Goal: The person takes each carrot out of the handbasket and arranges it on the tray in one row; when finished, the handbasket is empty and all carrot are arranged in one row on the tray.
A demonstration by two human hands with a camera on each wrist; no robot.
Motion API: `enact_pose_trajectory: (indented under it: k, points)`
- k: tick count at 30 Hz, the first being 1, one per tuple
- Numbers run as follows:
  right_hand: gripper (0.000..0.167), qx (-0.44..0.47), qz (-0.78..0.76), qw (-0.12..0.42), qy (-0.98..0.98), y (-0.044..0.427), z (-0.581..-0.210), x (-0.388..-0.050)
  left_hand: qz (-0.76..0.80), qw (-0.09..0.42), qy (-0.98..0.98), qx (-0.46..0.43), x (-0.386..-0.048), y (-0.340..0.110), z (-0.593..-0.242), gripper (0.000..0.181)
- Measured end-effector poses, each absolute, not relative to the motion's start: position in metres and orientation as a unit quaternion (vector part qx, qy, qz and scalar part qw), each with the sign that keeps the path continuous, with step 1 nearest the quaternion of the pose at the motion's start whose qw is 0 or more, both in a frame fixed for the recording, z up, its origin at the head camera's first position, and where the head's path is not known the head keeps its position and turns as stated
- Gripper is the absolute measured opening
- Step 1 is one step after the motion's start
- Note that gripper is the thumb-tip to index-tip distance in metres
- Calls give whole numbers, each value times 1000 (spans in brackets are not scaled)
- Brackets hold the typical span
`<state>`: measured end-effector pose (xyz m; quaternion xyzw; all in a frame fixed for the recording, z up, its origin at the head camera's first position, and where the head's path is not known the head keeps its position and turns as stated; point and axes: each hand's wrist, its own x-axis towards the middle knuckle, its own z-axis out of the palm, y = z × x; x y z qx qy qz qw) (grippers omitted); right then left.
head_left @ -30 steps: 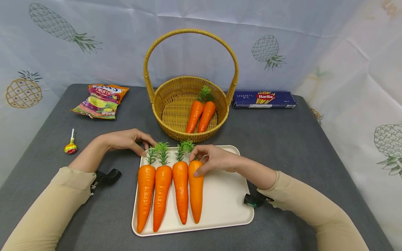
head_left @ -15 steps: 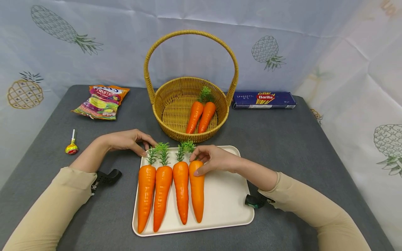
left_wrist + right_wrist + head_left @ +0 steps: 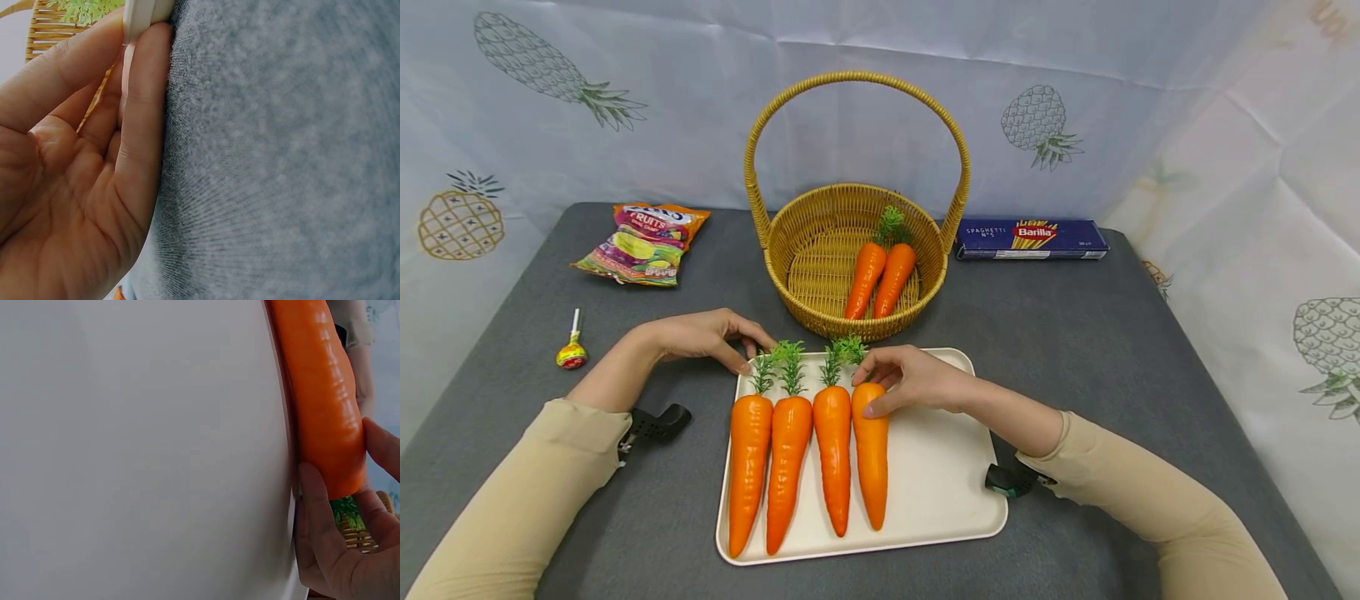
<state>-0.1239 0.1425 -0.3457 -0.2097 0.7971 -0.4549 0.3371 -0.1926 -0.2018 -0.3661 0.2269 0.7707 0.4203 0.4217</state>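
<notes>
My left hand (image 3: 703, 336) pinches the far left corner of a cream tray (image 3: 940, 475). In the left wrist view, the thumb and fingers (image 3: 147, 81) meet on the tray's pale rim (image 3: 145, 15). My right hand (image 3: 921, 379) grips the thick end of an orange carrot (image 3: 871, 467), thumb on top and other fingers round its sides. This carrot (image 3: 325, 400) lies on the tray in the right wrist view, its green top partly hidden by the hand. To its left lie three more carrots (image 3: 832, 458), side by side, leaves pointing away from me.
Behind the tray stands a wicker basket (image 3: 808, 304) with a tall handle and two carrots (image 3: 895, 279) inside. A blue spaghetti box (image 3: 1032, 238) is at the back right. At the left are a candy bag (image 3: 643, 242) and a lollipop (image 3: 572, 354).
The tip of the carrot in my right hand has shifted very slightly to the right. Both hands keep the same places, and the other carrots lie as before.
</notes>
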Motion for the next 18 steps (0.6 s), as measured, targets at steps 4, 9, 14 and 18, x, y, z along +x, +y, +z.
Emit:
enact_pose_trajectory:
  k: [4,9,14,18]
  points:
    - [33,-212,-459,342,792,144,-346,-124,421,423,769,228,-192,-202,-367,53]
    - [31,-216,-462,344,788,145,-346,-123,419,425,769,228,-193,-201,-366,53]
    - [31,-214,-462,340,791,146,-345,-123,417,424,772,225,-193,-201,-366,53]
    - [30,-207,-463,340,792,146,-344,-123,416,421,774,225,-193,-202,-365,53]
